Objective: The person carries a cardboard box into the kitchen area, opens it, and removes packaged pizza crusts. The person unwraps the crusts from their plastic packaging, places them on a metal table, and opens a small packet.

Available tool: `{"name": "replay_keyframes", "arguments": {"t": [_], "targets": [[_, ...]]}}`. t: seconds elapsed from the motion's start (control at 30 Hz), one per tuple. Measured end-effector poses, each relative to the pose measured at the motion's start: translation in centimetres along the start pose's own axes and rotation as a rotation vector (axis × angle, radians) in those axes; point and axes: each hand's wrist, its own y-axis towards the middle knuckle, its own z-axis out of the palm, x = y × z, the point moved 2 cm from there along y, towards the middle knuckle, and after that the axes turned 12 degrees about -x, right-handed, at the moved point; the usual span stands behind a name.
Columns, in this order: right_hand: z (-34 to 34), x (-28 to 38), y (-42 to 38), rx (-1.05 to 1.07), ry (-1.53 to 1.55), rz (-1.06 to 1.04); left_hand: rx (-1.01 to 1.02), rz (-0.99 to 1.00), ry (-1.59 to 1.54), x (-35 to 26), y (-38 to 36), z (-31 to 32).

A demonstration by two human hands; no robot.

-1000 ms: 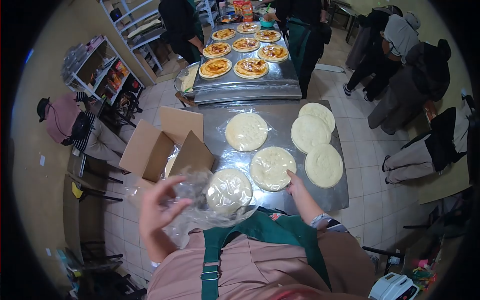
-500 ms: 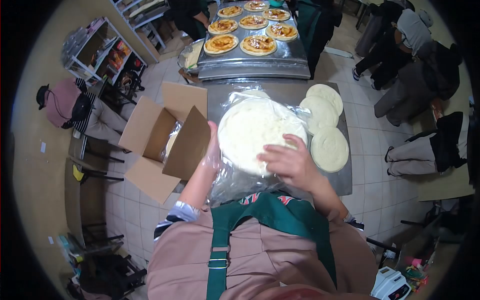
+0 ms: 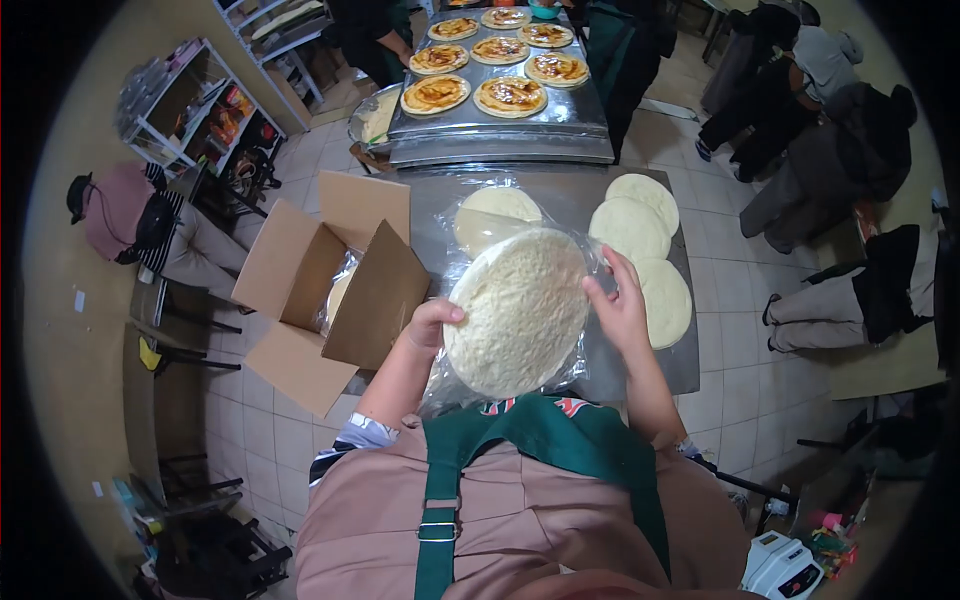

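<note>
Between my hands a round, pale pizza base is raised and tilted, its pitted face toward me. My left hand grips its left rim, with the thumb on the face. On the right rim, my right hand pinches with thumb and fingers, close to the clear plastic bag. The bag lies crumpled behind and below the raised base. Another pizza base rests farther back, partly under the plastic. Several overlapping bases lie at the table's right side.
An open cardboard box with plastic-wrapped contents stands at left, flaps spread. The grey table is in front of me. Beyond it, a metal surface bears several sauced pizzas. Other people stand at the far side and right.
The pizza base has gone from lying flatter to tilted up, its pitted face now showing. My right hand has moved from its surface to the right rim. More of the base behind is visible.
</note>
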Motion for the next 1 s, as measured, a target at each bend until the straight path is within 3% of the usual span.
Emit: {"name": "replay_keyframes", "arguments": {"t": [0.03, 0.07, 0.13, 0.37, 0.43, 0.47, 0.53, 0.6, 0.67, 0.7, 0.77, 0.8, 0.87, 0.9, 0.93, 1.0], "targets": [[0.0, -0.9, 0.2, -0.125, 0.198, 0.267, -0.010, 0.022, -0.011, 0.2, 0.0, 0.2], [-0.4, -1.1, 0.1, -0.136, 0.195, 0.268, -0.022, 0.042, -0.020, 0.4, -0.2, 0.3], [-0.4, -0.9, -0.1, 0.058, 0.521, 0.743, -0.024, 0.037, -0.015, 0.8, -0.4, -0.2], [1.1, -2.1, -1.7, -0.288, 0.768, 0.673, -0.135, 0.086, 0.102, 1.3, -0.3, -0.1], [1.5, -2.7, -2.0, -0.365, 0.872, 0.633, -0.357, 0.223, 0.343, 1.1, -0.1, 0.4], [1.4, -3.5, -2.2, -0.394, 0.863, 0.621, -0.330, 0.210, 0.351, 1.3, 0.4, 1.2], [1.4, -3.8, -2.6, -0.349, 0.518, 0.538, -0.540, 0.404, 0.555, 1.2, 0.8, 2.2], [1.6, -3.3, -3.1, -0.303, 0.587, 0.572, -0.478, 0.388, 0.519, 1.7, 1.7, 2.2], [1.9, -1.8, -3.4, 0.085, 0.431, 0.574, -0.525, 0.350, 0.738, 2.3, 1.8, 3.9], [1.1, -0.4, -3.0, 0.069, 0.432, 0.574, -0.446, 0.355, 0.933, 2.9, 2.4, 2.3], [-0.3, 2.2, -2.0, 0.209, 1.184, 0.898, -0.371, 0.430, 0.973, 3.3, 2.6, 2.7], [-1.2, 2.1, -1.4, 0.198, 1.187, 0.898, -0.357, 0.420, 1.067, 3.2, 2.6, 2.4], [-3.7, 2.3, 0.4, 0.065, 2.219, 0.761, -0.256, 0.484, 1.229, 3.2, 2.9, 1.7], [-4.5, 2.6, 0.8, 0.058, 2.217, 0.754, -0.157, 0.552, 1.384, 3.1, 3.0, 2.2], [-5.2, 3.1, 1.1, 0.119, 2.140, 0.618, -0.149, 0.551, 1.386, 3.1, 2.9, 2.7], [-5.9, 4.2, 1.2, 0.175, 2.056, 0.476, -0.420, 0.521, 1.250, 2.2, 2.3, 3.9]]}}
